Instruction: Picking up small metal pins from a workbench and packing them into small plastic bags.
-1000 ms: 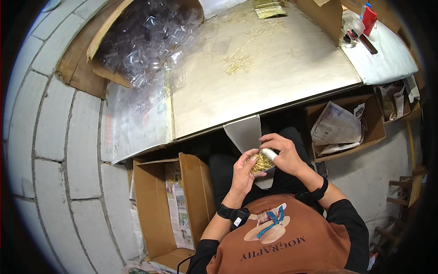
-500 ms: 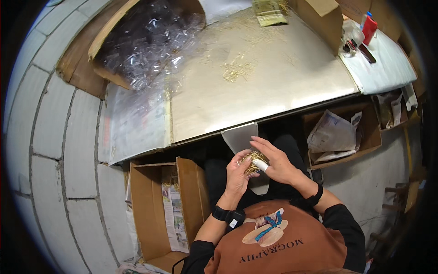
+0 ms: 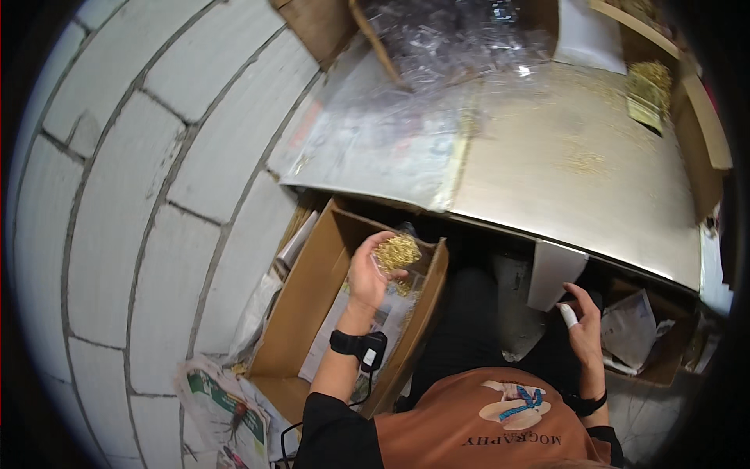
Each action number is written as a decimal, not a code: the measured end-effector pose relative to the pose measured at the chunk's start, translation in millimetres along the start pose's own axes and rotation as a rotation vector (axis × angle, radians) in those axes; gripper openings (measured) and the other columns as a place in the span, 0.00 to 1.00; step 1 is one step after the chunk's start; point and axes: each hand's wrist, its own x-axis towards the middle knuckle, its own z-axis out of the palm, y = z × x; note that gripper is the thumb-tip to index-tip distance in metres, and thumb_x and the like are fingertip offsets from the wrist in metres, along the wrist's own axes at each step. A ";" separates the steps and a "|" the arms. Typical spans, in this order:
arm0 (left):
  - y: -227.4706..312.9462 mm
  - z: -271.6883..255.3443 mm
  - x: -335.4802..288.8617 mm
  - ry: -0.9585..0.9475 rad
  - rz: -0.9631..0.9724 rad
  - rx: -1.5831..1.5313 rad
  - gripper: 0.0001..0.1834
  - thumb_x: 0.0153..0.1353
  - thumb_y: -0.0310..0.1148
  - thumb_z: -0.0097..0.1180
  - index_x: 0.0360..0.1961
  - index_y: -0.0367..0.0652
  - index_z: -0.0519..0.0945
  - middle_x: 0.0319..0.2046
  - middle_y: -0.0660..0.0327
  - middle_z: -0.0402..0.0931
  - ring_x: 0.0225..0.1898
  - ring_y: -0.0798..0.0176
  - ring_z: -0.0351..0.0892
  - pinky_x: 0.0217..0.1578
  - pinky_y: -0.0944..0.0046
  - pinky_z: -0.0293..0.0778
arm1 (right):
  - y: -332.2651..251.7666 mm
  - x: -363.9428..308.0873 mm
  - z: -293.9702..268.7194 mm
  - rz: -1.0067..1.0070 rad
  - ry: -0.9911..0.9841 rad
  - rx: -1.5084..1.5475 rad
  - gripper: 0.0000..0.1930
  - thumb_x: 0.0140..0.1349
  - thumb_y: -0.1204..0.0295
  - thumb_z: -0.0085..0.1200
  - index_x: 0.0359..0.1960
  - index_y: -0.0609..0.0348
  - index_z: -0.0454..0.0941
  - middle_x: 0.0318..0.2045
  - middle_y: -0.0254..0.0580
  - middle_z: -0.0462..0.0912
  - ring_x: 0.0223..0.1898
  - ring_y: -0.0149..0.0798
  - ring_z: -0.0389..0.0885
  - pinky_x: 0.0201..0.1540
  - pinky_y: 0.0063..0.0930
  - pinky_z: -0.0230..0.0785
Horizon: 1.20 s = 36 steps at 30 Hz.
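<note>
My left hand (image 3: 366, 275) is closed around a small clear plastic box heaped with small gold-coloured metal pieces (image 3: 397, 252). It is over the far end of an open cardboard carton (image 3: 434, 283), tilted toward it. Inside the carton lies printed newspaper (image 3: 328, 328), with a few more gold pieces near its far end. My right hand (image 3: 584, 327), a white wrap on one finger, is held apart at the right with its fingers spread and nothing in them. Closest to it is a white flat panel (image 3: 556, 275) that hangs at the table's front edge.
A metal-topped table (image 3: 531, 172) has loose gold pieces (image 3: 586, 162) scattered on it. Clear plastic boxes (image 3: 461, 39) are piled at the back. A yellowish packet (image 3: 644, 102) stands at the far right. Another carton (image 3: 660, 367) with a paper bag sits under the table's right side.
My hands have parted. The left hand has carried the plastic box of gold pieces leftward over the carton, and the right has moved away to the right. The view has swung left.
</note>
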 end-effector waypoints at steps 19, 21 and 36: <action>-171.0 -196.1 -35.6 0.529 -0.418 0.183 0.04 0.59 0.26 0.53 0.35 0.39 0.75 0.28 0.62 0.75 0.27 0.64 0.76 0.31 0.62 0.78 | -29.4 38.0 56.0 -0.114 -0.260 -0.369 0.24 0.55 0.83 0.52 0.55 0.62 0.68 0.45 0.46 0.78 0.35 0.36 0.77 0.40 0.26 0.71; -194.7 -204.8 -29.3 0.533 -0.300 0.470 0.04 0.57 0.28 0.54 0.29 0.38 0.76 0.24 0.63 0.73 0.24 0.67 0.74 0.26 0.67 0.73 | -36.8 34.2 51.2 -0.085 -0.250 -0.365 0.20 0.55 0.80 0.54 0.52 0.62 0.72 0.42 0.50 0.78 0.40 0.44 0.80 0.42 0.31 0.73; -8.6 145.8 146.1 -0.336 0.435 0.879 0.07 0.59 0.24 0.52 0.37 0.31 0.77 0.33 0.57 0.77 0.37 0.67 0.76 0.39 0.67 0.73 | 79.6 286.5 -252.1 0.344 0.377 -0.827 0.26 0.57 0.65 0.50 0.59 0.55 0.66 0.54 0.59 0.71 0.56 0.57 0.69 0.57 0.43 0.63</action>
